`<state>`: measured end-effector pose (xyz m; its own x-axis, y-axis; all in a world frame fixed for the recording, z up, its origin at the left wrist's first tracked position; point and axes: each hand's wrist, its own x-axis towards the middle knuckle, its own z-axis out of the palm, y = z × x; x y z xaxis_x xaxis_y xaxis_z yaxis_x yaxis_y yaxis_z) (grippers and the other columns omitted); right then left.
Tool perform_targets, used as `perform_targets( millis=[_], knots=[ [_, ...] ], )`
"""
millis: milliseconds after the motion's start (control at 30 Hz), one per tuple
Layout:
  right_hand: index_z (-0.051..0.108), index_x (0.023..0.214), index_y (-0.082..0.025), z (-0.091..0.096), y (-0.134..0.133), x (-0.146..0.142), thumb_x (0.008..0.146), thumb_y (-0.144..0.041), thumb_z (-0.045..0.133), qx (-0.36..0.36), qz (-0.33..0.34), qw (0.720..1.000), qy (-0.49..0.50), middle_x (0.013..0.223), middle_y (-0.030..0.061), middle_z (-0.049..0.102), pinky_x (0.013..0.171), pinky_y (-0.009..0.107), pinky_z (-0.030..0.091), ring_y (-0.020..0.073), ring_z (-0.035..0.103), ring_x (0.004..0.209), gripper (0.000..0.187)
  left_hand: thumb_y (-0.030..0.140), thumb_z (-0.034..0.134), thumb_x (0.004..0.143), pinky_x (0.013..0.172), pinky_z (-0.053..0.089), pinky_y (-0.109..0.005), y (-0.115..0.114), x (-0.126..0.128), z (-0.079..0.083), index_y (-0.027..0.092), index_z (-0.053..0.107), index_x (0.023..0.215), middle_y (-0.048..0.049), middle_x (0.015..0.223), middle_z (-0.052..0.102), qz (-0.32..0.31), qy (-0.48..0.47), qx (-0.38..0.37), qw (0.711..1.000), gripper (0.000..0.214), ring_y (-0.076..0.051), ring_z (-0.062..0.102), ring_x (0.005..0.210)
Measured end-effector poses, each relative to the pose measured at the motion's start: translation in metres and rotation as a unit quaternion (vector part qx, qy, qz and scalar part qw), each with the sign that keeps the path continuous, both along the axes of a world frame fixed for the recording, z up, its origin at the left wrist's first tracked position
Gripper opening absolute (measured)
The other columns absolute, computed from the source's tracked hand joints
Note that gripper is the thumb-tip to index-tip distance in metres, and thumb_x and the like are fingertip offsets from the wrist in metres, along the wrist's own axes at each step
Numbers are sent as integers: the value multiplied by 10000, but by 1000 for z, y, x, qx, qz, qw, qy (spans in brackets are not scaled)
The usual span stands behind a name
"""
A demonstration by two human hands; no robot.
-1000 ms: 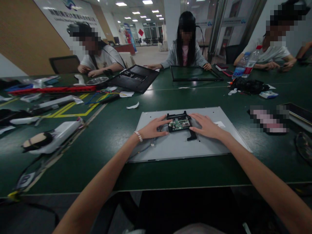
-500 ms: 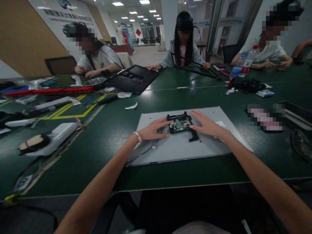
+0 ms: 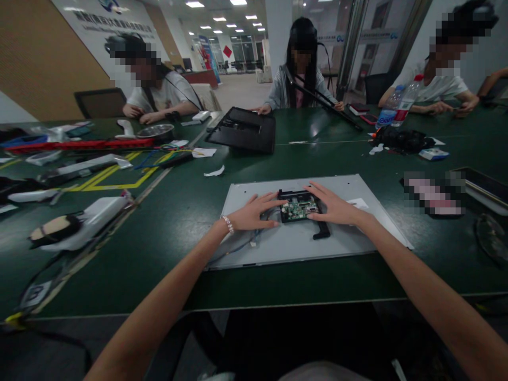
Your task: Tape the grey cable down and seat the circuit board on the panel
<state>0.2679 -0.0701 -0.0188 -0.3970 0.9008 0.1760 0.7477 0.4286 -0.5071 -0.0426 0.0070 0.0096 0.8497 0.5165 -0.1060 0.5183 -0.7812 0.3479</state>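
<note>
Green circuit board [image 3: 298,208], one grey panel [image 3: 345,185], two hands: left hand [image 3: 254,213], right hand [image 3: 333,207]

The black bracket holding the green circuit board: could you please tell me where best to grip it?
Probably grip the black bracket by its left and right edges, from above, one hand each side. It lies flat on the grey panel, and its green circuit board sits exposed centrally.

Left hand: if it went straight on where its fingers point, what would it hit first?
The black bracket holding the green circuit board. The left hand has its fingers pointing right and slightly away, with the tips seemingly at the bracket's left edge already, though contact is hard to confirm.
</note>
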Motion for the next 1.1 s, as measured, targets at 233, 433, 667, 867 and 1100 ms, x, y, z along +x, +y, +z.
perform_targets(
  millis=[233, 433, 667, 867, 1100],
  knots=[
    [147, 1560, -415, 0, -2, -1, 855, -618, 587, -13, -13, 1000, -14, 1645, 34, 165, 1138, 586, 320, 372, 288, 1446, 856, 569, 554, 878, 1190, 196, -527, 13, -9, 6, 314, 277, 1545, -65, 1610, 264, -17, -35, 11, 999, 766, -309, 237, 1477],
    [179, 1559, -391, 2, -5, -2, 850, -643, 570, -13, -18, 999, -22, 1628, 49, 217, 1136, 565, 333, 366, 320, 1430, 847, 407, 465, 920, 1191, 253, -424, 75, -72, 3, 150, 501, 1398, -117, 1547, 381, 266, -126, 223, 929, 544, -251, 343, 1429],
    [171, 1556, -406, -6, -1, 0, 849, -642, 564, -7, -15, 1000, -23, 1624, 43, 227, 1120, 583, 348, 370, 333, 1422, 843, 383, 446, 925, 1144, 269, -562, 104, -112, -23, 232, 584, 1344, -92, 1615, 244, 381, -1, 228, 896, 466, -319, 208, 1483],
    [196, 1556, -380, -5, -4, -2, 854, -662, 549, -13, -16, 1000, -22, 1626, 61, 217, 1136, 583, 322, 369, 313, 1432, 835, 440, 326, 969, 1109, 223, -649, 123, -101, -19, 264, 481, 1435, -114, 1584, 316, 405, 41, 174, 897, 522, -339, 243, 1466],
    [202, 1553, -385, -8, -3, -5, 855, -642, 561, 3, -16, 999, -29, 1626, 57, 225, 1139, 594, 319, 379, 328, 1424, 827, 358, 322, 972, 1086, 330, -535, 122, -101, -21, 176, 510, 1385, -147, 1472, 486, 401, 31, 200, 894, 488, -298, 438, 1351]
  ],
)
